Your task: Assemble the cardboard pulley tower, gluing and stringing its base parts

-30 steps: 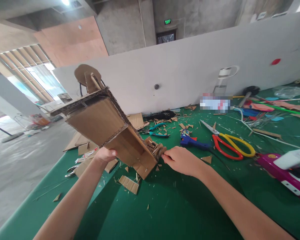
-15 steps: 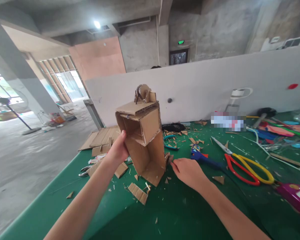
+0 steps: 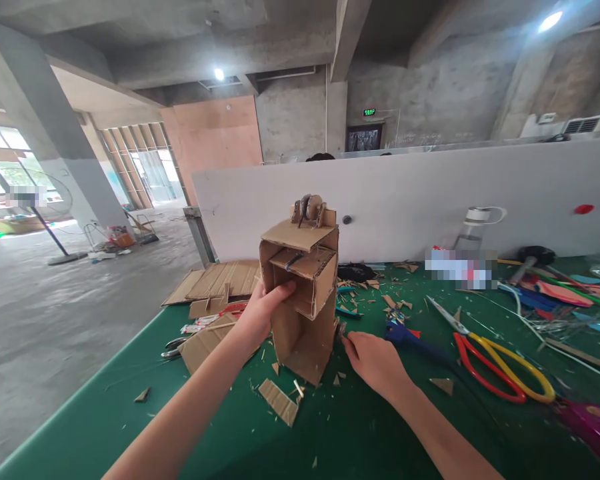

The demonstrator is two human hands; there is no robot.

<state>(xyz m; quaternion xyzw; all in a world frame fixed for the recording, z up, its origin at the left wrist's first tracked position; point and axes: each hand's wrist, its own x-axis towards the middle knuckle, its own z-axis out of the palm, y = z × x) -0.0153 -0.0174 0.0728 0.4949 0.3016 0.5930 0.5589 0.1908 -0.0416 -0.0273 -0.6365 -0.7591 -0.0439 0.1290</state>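
A tall cardboard frame (image 3: 303,347) stands upright on the green table, with a small open cardboard box (image 3: 325,283) in its upper part. On its roof sits a cardboard wheel (image 3: 310,208) between two small uprights. My left hand (image 3: 265,310) is closed around the frame's left side, the thumb reaching into the small box's opening. Low at the frame's right side, my right hand (image 3: 373,357) pinches a small, ragged cardboard piece (image 3: 341,329). How that piece joins the frame is hidden.
Scissors (image 3: 490,357) with red and yellow handles lie right, beside a dark blue hot glue gun (image 3: 410,333). Cardboard sheets (image 3: 220,281) lie at the left, scraps all around. A white partition (image 3: 400,200) borders the table's far edge. A clear bottle (image 3: 473,230) stands far right.
My left thumb has moved from the frame's edge onto the small box. A gap now shows between that box and the roof. My right hand keeps its pinch; the camera view has shifted.
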